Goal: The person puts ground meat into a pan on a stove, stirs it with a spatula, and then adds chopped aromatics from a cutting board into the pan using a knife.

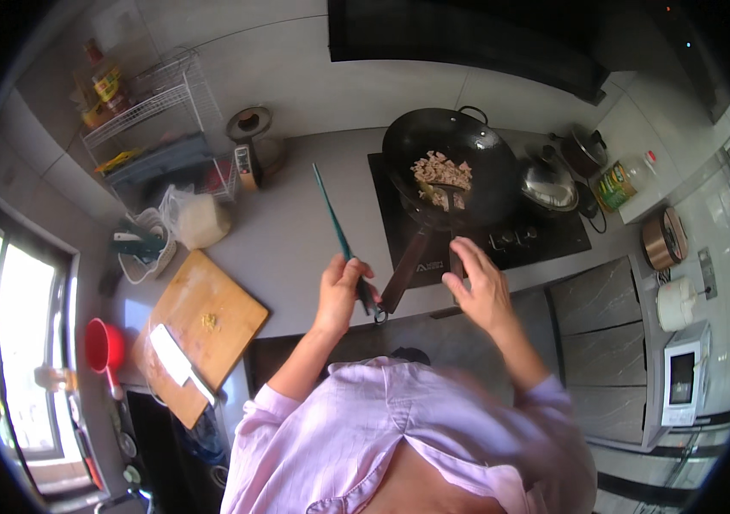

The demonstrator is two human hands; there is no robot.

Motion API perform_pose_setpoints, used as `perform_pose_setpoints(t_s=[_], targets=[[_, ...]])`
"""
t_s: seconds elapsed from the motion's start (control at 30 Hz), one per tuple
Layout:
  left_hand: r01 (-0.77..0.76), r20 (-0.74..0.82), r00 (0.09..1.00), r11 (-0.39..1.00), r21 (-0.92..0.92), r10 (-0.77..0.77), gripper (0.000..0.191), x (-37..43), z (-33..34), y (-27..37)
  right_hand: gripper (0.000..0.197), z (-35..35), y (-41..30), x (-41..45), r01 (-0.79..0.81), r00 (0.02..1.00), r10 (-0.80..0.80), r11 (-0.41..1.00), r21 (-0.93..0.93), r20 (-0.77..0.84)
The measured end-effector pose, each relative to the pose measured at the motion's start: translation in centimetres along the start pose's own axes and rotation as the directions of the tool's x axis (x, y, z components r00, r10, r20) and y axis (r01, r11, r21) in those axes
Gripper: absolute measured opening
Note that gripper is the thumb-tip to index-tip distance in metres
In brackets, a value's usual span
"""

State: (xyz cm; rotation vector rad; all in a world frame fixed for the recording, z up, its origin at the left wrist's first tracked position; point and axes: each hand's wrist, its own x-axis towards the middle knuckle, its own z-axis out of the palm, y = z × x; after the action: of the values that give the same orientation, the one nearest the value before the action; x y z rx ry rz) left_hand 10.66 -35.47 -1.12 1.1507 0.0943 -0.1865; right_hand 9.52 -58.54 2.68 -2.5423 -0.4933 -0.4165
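Green chopsticks are held in my left hand, pointing up and to the left over the counter. My right hand is partly spread beside the handle of a spatula; whether it touches the handle cannot be told. The spatula's blade rests among chopped meat pieces inside a black wok on the cooktop. The wok's long handle reaches toward me, between my hands.
A wooden cutting board with a cleaver and a small chopped pile lies at left. Beyond it stand a utensil basket and wire rack. A lidded pan and oil bottle are at right.
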Motion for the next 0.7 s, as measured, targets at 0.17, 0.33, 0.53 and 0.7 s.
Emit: perform_pose_setpoints(t_s=[0.17,0.33,0.53,0.7], targets=[[-0.008,-0.059,0.998,0.990,0.143,0.016,0.012,-0.4,-3.8,-1.2,0.050,1.2,0.6,0.7,-0.471,0.828,0.518,0.851,-0.233,0.215],[0.048,-0.009,0.999,0.996,0.071,-0.047,0.014,-0.3,-4.6,-2.7,0.044,1.7,3.1,1.0,-0.477,0.868,0.488,0.871,-0.118,0.094],[0.126,0.069,0.989,0.987,0.097,-0.133,0.029,0.5,-2.6,-4.6,0.018,-3.2,3.7,2.1,-0.564,0.820,0.564,0.825,-0.032,0.098],[0.072,0.033,0.996,0.972,0.225,-0.082,0.030,0.5,-1.4,-5.7,0.017,-7.6,1.7,1.6,-0.704,0.690,0.680,0.710,0.010,0.247]])
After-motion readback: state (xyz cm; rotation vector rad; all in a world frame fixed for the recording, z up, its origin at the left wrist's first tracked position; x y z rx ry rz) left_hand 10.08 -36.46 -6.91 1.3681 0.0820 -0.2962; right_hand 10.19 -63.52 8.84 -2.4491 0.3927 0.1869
